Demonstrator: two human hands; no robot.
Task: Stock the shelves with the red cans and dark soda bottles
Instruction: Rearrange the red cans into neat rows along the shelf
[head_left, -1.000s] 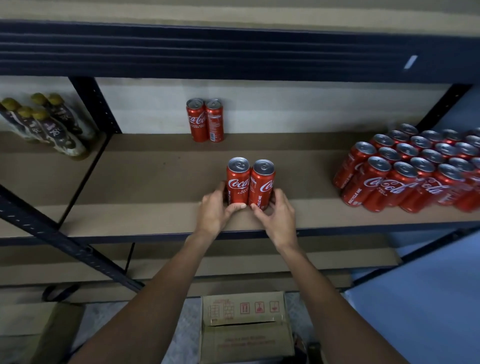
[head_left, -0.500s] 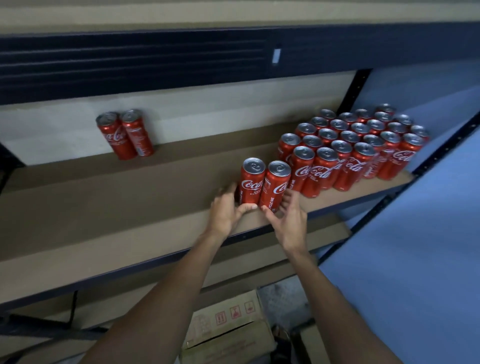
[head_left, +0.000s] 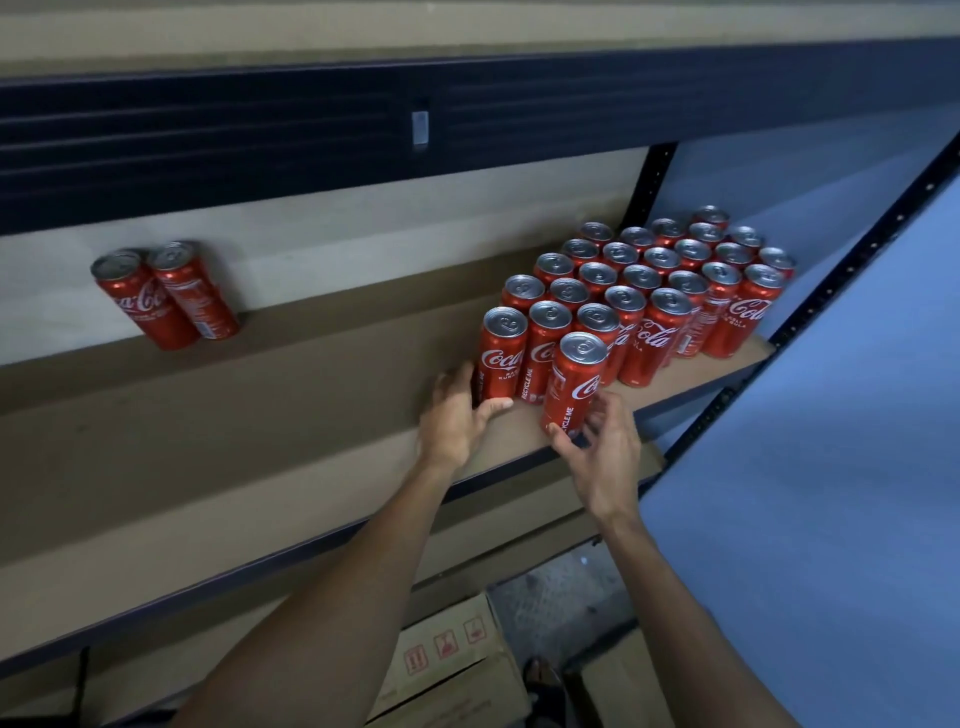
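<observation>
My left hand (head_left: 457, 413) grips the base of a red can (head_left: 500, 358) standing at the left end of a block of several red cans (head_left: 670, 291) on the brown shelf board (head_left: 260, 415). In front of that block my right hand (head_left: 605, 447) holds another red can (head_left: 574, 384) near the shelf's front edge, fingers curled round its lower part. Far back on the left, a pair of red cans (head_left: 166, 293) stands against the wall. No dark soda bottles are in view.
A dark metal beam (head_left: 311, 135) of the shelf above runs across the top. A black upright (head_left: 857, 249) and a blue wall (head_left: 831, 493) bound the right. Below the shelf, cardboard boxes (head_left: 457, 670) sit on the floor.
Both hands slid the two cans rightward along the shelf to the big block. The left can now stands against it; the right can sits in front. The view swung right.
</observation>
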